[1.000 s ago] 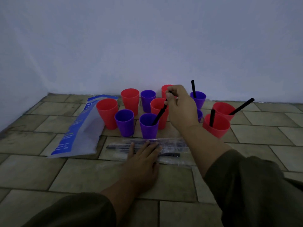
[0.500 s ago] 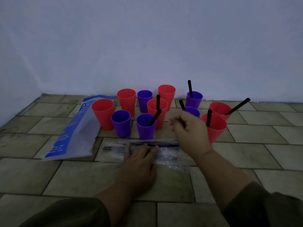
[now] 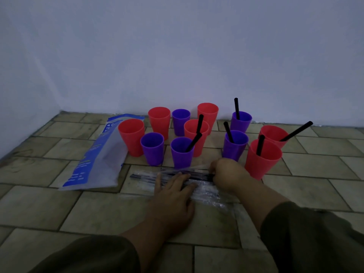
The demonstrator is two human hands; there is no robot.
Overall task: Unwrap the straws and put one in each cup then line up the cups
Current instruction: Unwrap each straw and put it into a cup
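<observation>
**Step (est.):** mid-task, drawing the next straw from the pack. Line-up not begun; cups stand in a loose cluster.

**Straw pack** (image 3: 145, 177): clear wrap w/ dark straws, flat on the tiled floor (image 3: 59, 209), just near-side of the cups, long axis 9–3 o'clock.

**Left hand** (image 3: 173, 196): flat on the pack's middle, fingers straight, pressing down.

**Right hand** (image 3: 226, 174): at the pack's 3 o'clock end, fingers curled in and clamped on that end. Straw tip or wrap, can't tell.

**Cups:** 11, at 10–2 o'clock from the pack.
- **W/ straw, 6:**
  - near red cup (image 3: 263, 162)
  - far-right red cup (image 3: 272, 134)
  - near purple cup (image 3: 235, 148)
  - back-right purple cup (image 3: 241, 122)
  - mid red cup (image 3: 192, 133)
  - front purple cup (image 3: 181, 156)
- **W/o straw, 5:**
  - left red cup (image 3: 131, 140)
  - low purple cup (image 3: 152, 152)
  - back-left red cup (image 3: 159, 125)
  - back purple cup (image 3: 180, 123)
  - back red cup (image 3: 208, 113)

**Other:** blue-white bag (image 3: 98, 160), flat at the pack's 10 o'clock, touching the left red cup.

**Next (est.):**
- Left hand pins the pack while the right draws one straw out toward 3 o'clock, w/o dragging the rest.
- The straw then goes to an unfilled cup at 10–12 o'clock, reaching over the front row w/o tipping it.

**Hidden / unclear:**
- Right fingertips sit behind the knuckles.
- Straw count in the pack can't be read (dim light, wrap glare).
- Bag print is illegible.
- Back cups' bases are blocked by the front ones.
- Both sleeves are cut off at the 6 o'clock edge.
</observation>
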